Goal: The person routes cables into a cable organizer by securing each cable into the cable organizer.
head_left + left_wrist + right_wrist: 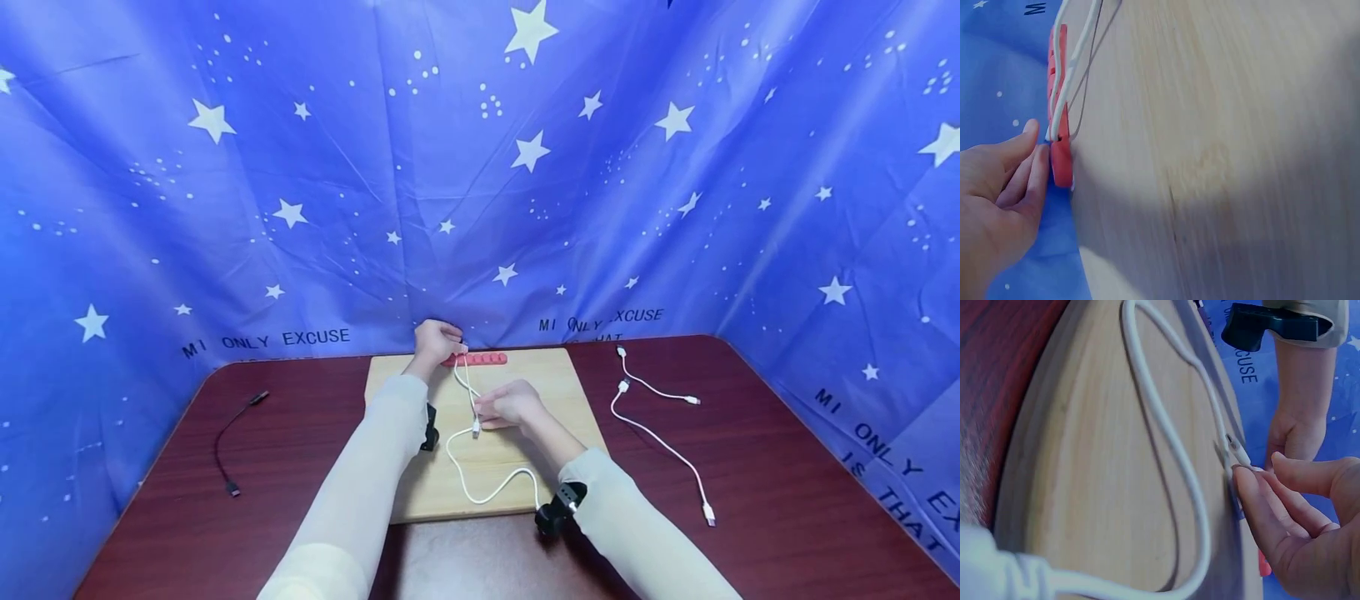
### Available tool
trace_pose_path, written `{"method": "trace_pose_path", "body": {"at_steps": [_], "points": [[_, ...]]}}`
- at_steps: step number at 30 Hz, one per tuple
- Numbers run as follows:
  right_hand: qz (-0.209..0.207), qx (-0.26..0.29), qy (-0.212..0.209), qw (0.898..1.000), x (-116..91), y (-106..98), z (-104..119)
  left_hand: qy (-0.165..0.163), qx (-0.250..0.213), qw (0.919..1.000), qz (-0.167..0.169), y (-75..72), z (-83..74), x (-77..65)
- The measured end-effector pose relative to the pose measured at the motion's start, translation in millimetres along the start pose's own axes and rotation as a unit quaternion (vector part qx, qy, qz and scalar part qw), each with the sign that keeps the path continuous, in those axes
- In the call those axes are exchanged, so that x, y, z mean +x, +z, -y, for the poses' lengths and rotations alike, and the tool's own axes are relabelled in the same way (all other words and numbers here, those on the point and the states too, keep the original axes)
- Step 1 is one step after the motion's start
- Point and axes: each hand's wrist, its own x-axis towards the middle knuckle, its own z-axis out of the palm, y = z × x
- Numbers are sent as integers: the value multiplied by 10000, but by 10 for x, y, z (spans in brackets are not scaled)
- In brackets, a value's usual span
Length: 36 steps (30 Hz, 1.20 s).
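From where I stand, a red strip with little bumps (489,358) sits at the far edge of a wooden board (558,392), which lies on the dark red surface (150,492). White cord (480,502) runs up to one end of the strip and loops down across the board.

The left hand (438,340) is beside that end, thumb and fingers close together. I can't tell if it is holding the cord's tip. The right hand (510,404) pinches the cord near a plug (476,428) that has a shiny end.

The strip is right by the edge, so a hard push could knock it off the back. If the right hand pulls too much, the cord might pop away from the strip. Two bits of cord run close together there, so they could twist up. The black camera (553,515) on the right wrist is very near the loop, and it could catch the cord and drag it if that arm moves back.
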Motion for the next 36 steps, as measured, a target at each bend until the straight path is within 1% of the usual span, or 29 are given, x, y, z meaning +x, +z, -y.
{"method": "trace_pose_path", "body": {"at_steps": [4, 6, 7, 10, 12, 16, 20, 22, 25, 28, 33, 36], "points": [[75, -28, 19, 10000, -46, -11, 38, 15, 261, 9996, -75, -59, 54, -47], [91, -85, 18, 9999, -56, -24, 61, -58, 362, 9993, -111, -100, 72, -74], [123, -72, 0, 9999, -59, -35, 72, -115, 339, 9993, -109, -123, 77, -89], [257, -35, -106, 9996, -61, -70, 92, -301, 114, 9995, -46, -193, 79, -134], [419, 30, -221, 9989, -68, -93, 96, -418, -188, 9989, 50, -240, 83, -165], [727, 226, -392, 9963, -102, -113, 86, -674, -639, 9954, 253, -336, 105, -249], [802, 439, -338, 9952, -158, -94, 59, -864, -814, 9922, 384, -450, 140, -355], [835, 534, -306, 9946, -188, -71, 40, -876, -840, 9917, 417, -514, 167, -407], [920, 615, -300, 9934, -226, -27, 8, -813, -865, 9918, 475, -612, 219, -474], [1060, 583, -361, 9920, -264, 30, -12, -734, -780, 9931, 486, -710, 265, -531], [1181, 482, -479, 9907, -338, 122, 9, -638, -764, 9942, 409, -889, 250, -643], [1218, 433, -527, 9902, -389, 171, 57, -623, -668, 9952, 346, -1014, 254, -689]]}}
